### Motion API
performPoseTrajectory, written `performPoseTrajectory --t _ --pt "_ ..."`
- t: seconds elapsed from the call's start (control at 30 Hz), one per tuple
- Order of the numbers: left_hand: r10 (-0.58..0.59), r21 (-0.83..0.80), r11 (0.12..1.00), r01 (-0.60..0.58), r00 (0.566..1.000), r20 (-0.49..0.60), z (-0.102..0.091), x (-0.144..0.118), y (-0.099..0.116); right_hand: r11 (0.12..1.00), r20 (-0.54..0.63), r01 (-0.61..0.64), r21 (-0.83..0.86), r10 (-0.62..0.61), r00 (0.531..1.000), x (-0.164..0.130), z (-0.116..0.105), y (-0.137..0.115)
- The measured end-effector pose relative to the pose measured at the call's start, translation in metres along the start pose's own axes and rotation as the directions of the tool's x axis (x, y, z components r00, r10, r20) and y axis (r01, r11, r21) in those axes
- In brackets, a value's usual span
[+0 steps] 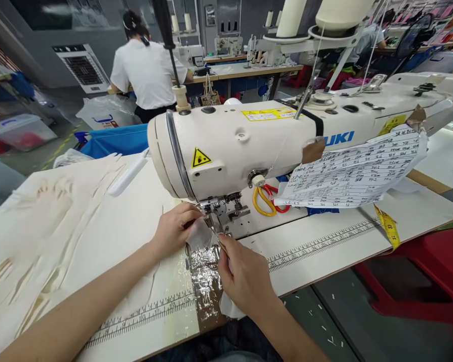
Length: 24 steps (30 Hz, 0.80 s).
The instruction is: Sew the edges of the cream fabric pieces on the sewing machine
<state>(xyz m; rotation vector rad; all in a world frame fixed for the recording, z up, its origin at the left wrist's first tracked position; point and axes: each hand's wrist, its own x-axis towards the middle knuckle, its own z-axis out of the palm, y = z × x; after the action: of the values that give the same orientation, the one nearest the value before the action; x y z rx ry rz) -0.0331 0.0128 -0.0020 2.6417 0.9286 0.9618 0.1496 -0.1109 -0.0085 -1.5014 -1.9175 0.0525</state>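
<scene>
A white industrial sewing machine (226, 146) stands over the table, its needle and presser-foot area right in front of my hands. My left hand (175, 226) is closed on the edge of a small piece of pale fabric (200, 235), just left of the presser foot. In my right hand (245, 271) is a slim pair of metal tweezers (214, 227), its tips close to the fabric under the needle area. Part of the fabric hangs below the right hand. The exact contact between tips and fabric is too small to tell.
Cream fabric pieces (41, 211) spread over the table's left side. Scissors with yellow and red handles (264, 200) lie behind the needle area. A handwritten sheet (355, 171) hangs on the machine; a yellow tape measure (388, 229) hangs near the right edge. A person (147, 70) sits ahead.
</scene>
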Motion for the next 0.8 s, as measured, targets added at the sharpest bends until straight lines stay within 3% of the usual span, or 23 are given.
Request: performPoseTrajectory --t 0.23,0.8 --pt "0.002 0.000 1.000 -0.002 1.000 -0.005 0.0021 -0.0004 -0.0031 0.999 0.050 -0.032 -0.024 0.033 0.998 0.0055 0.0013 0.0008" --pt "-0.010 0.039 0.999 0.011 1.000 -0.026 0.0025 0.0018 -0.0013 1.000 -0.024 -0.002 0.007 0.002 1.000 0.0033 0.0020 0.0025"
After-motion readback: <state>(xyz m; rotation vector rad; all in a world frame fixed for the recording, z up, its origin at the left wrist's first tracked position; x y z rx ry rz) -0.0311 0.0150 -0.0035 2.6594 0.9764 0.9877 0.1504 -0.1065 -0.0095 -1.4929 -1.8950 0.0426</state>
